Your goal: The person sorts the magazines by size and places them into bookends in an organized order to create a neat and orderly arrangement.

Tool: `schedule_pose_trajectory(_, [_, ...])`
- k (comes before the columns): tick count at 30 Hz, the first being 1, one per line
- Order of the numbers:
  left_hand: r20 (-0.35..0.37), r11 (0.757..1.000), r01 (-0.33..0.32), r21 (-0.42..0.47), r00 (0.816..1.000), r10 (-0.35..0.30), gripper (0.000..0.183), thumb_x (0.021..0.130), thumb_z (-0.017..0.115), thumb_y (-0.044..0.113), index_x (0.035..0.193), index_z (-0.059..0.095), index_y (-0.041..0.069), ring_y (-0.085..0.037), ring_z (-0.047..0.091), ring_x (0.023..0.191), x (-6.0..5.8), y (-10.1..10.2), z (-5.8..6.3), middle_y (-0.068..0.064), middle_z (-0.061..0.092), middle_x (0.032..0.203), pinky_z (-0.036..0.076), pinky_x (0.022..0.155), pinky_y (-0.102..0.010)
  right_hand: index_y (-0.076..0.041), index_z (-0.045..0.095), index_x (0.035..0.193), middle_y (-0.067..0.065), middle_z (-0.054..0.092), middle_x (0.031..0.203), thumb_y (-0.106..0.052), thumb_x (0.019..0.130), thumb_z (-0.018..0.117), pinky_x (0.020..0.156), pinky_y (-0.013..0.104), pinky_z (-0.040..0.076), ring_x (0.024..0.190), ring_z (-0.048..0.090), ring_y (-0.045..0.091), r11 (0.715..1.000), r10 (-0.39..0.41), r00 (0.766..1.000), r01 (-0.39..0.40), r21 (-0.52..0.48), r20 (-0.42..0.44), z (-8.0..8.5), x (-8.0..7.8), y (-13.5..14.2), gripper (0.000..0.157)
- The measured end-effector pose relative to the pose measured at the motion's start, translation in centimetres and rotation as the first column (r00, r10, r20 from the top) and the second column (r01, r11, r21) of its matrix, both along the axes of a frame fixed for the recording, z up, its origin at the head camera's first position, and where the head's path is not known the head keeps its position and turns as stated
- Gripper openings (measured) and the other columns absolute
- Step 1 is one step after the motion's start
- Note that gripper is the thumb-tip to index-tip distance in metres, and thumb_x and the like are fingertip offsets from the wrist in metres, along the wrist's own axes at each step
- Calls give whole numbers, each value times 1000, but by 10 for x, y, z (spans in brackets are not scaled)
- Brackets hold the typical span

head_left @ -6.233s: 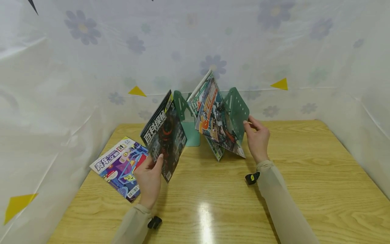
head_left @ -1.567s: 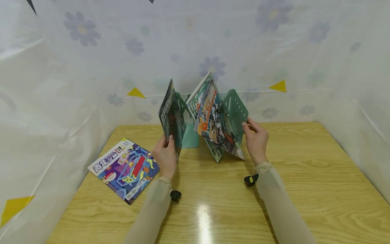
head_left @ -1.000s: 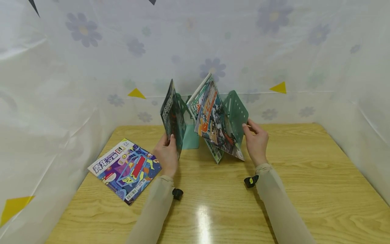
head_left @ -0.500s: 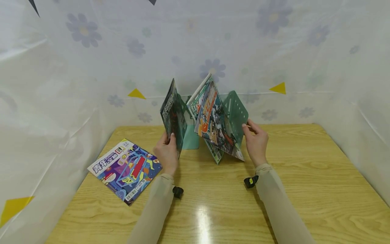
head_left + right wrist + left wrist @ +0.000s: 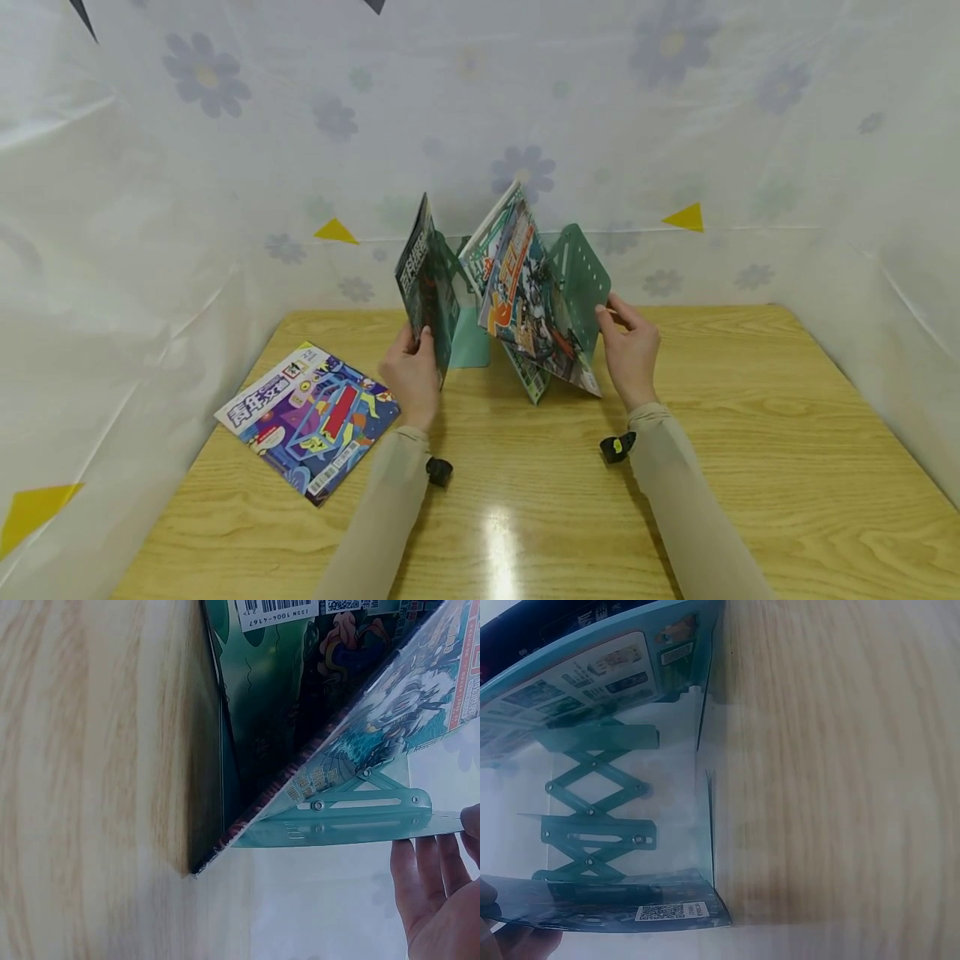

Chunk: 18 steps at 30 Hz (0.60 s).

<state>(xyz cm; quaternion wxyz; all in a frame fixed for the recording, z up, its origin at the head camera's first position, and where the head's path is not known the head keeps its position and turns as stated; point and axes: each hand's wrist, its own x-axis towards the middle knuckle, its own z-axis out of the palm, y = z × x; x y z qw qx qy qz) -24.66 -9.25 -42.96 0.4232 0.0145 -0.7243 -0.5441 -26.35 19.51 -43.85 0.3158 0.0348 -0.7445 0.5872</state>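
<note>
My left hand (image 5: 412, 379) grips the lower front edge of a dark-covered magazine (image 5: 420, 283), which stands upright at the left end of a green extendable bookend (image 5: 470, 337). In the left wrist view, the bookend's scissor links (image 5: 591, 787) show behind that magazine's lower corner. On the other side, my right hand (image 5: 632, 354) pinches the perforated right end plate (image 5: 581, 271) between thumb and fingers. Between the end plates lean several magazines, among them one with orange lettering (image 5: 525, 292). It slants across the one behind it, its lower corner jutting forward.
A purple magazine (image 5: 311, 421) lies flat on the wooden table (image 5: 562, 517), left of my left forearm. White flower-patterned sheeting (image 5: 420, 108) walls the table at the back and both sides. Black bands (image 5: 618, 447) hang at the wrists.
Since the earliest frame, my left hand has carried the dark magazine right to the bookend's left end and turned it edge-on, uncovering more of the purple magazine. In the last second, both hands stay nearly still.
</note>
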Motion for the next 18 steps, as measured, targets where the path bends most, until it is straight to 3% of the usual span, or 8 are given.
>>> schedule_pose_trajectory(8, [17,995,94,43,995,-94,18,96,66,18,111,75,12,-16,71,87,3,-5,-1,-3,74,98,59,73,-38,-15,62,135,9,65,124,-27,98,64,75,16,52,103,61,20,1000,7,1000,-7,-8,-3,1,1,-1,38])
schedule_pose_trajectory(18, [-13,991,130,27,991,-130,23,92,71,15,115,74,10,-21,70,93,3,-11,0,-6,72,107,58,81,-42,-17,62,135,7,66,123,-31,98,63,73,17,51,103,61,18,1000,-5,1000,5,8,-1,0,1,0,39])
